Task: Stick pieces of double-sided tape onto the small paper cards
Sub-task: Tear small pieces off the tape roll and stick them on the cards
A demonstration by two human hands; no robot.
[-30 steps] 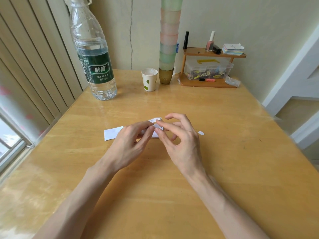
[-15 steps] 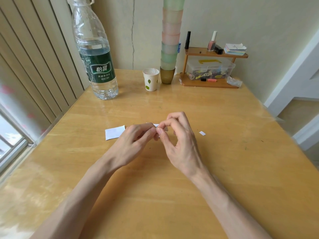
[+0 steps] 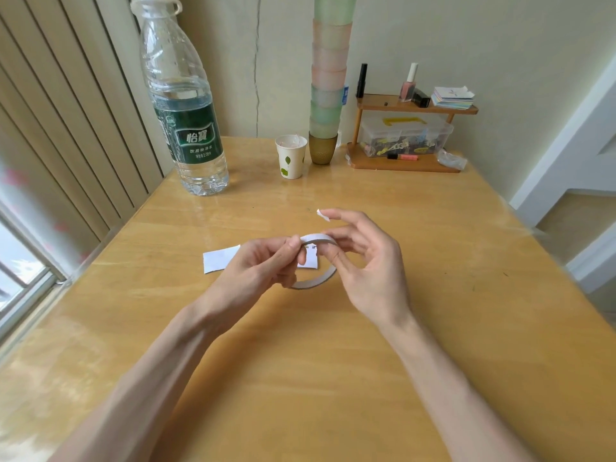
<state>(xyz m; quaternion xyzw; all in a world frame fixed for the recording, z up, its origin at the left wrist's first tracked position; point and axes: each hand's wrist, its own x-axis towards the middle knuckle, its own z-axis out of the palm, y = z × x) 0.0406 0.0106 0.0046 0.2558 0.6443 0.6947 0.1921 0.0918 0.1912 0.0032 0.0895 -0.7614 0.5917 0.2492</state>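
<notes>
My left hand (image 3: 263,266) pinches the top of a white ring of double-sided tape (image 3: 313,284) held just above the table. My right hand (image 3: 370,261) grips the ring's right side between thumb and middle finger. Its index finger is stretched out, with a small white piece of tape (image 3: 322,214) stuck to the tip. One white paper card (image 3: 220,258) lies flat on the table left of my hands. A second card (image 3: 310,261) shows through the ring, mostly hidden by my fingers.
A large water bottle (image 3: 186,128) stands at the back left. A paper cup (image 3: 290,156) and a tall stack of coloured cups (image 3: 328,95) stand at the back centre, and a wooden shelf (image 3: 405,163) with a plastic box is at the back right. The wooden table (image 3: 300,378) extends towards me.
My hands have lifted and parted slightly, so the tape ring now shows between them. My right index finger has straightened with a torn piece of tape on its tip.
</notes>
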